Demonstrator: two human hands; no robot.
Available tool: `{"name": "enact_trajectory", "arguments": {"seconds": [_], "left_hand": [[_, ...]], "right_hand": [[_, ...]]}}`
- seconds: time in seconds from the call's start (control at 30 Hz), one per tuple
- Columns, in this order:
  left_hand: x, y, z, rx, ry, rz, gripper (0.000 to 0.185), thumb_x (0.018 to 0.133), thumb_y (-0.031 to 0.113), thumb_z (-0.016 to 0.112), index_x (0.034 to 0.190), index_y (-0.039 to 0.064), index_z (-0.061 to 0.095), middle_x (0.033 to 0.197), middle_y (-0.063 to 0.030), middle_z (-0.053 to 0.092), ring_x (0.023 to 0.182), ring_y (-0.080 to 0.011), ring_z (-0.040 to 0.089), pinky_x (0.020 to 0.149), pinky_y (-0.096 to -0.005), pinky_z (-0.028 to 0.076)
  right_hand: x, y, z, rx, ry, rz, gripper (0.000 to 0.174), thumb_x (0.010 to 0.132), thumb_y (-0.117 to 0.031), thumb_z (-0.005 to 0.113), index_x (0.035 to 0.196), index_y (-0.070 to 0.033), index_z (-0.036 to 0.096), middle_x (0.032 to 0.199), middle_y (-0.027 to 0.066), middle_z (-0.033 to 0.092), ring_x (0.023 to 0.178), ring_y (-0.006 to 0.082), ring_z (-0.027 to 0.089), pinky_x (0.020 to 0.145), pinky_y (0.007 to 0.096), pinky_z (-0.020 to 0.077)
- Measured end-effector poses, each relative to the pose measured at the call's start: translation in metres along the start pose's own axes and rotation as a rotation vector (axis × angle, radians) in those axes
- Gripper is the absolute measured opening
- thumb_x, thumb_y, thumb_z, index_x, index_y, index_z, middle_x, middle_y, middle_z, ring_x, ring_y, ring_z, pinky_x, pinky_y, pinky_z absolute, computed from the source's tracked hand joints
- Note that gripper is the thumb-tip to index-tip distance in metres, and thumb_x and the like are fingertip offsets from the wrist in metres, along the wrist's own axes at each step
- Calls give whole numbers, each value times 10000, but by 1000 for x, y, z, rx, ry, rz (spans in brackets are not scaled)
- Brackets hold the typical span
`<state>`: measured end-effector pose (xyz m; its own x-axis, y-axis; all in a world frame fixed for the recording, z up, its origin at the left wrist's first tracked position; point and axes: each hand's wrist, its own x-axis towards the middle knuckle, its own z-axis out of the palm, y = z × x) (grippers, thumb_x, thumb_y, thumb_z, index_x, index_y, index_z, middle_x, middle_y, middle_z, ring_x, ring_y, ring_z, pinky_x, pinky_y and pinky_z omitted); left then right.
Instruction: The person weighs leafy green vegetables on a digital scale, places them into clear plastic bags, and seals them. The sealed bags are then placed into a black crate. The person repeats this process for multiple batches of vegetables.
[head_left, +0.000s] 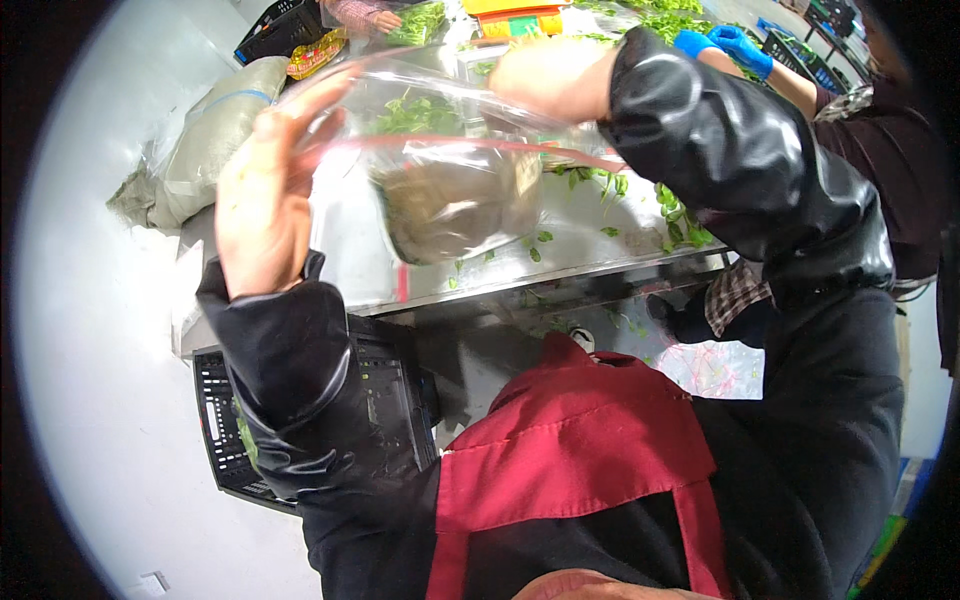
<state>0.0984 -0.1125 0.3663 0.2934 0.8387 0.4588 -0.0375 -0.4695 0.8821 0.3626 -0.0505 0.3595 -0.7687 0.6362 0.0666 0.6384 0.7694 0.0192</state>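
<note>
A clear plastic bag (457, 202) with a red strip along its mouth spreads between my hands above the metal table (480, 279). At its left end my left hand (266, 187) is raised, its fingers blurred against the plastic; whether they pinch it I cannot tell. My right hand (551, 79) is at the far upper side of the bag, its fingers hidden by glare and plastic. Green leaves (416, 114) show through the upper part of the bag; whether they lie inside or behind it is unclear. Loose leaves (535, 253) are scattered on the table beside the bag.
A stuffed pale sack (225, 135) stands at the left, near a black crate (274, 30). Another black crate (390, 390) is below the table edge. An orange container (517, 19) is at the far side. Blue-gloved hands (727, 49) of a co-worker are at right; another person's hand (386, 20) is across the table.
</note>
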Motion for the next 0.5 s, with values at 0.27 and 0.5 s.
{"name": "enact_trajectory", "arguments": {"seconds": [0.27, 0.5], "left_hand": [[-4, -39, -15, -321, 44, -368, 470, 1021, 368, 427, 1183, -43, 587, 1078, -156, 672, 1015, -258, 649, 891, -376, 518], [0, -38, -18, -325, 54, -376, 455, 1010, 367, 452, 1174, -29, 607, 1054, -163, 689, 981, -260, 668, 891, -385, 516]], "right_hand": [[4, 1, 35, -127, 139, 2, 112, 750, -77, 603, 822, -28, 674, 743, 183, 638, 747, 342, 654, 705, 421, 534], [-6, -4, 4, -62, 168, -12, 79, 776, -27, 592, 815, -36, 661, 722, 173, 632, 724, 317, 662, 649, 390, 531]]}}
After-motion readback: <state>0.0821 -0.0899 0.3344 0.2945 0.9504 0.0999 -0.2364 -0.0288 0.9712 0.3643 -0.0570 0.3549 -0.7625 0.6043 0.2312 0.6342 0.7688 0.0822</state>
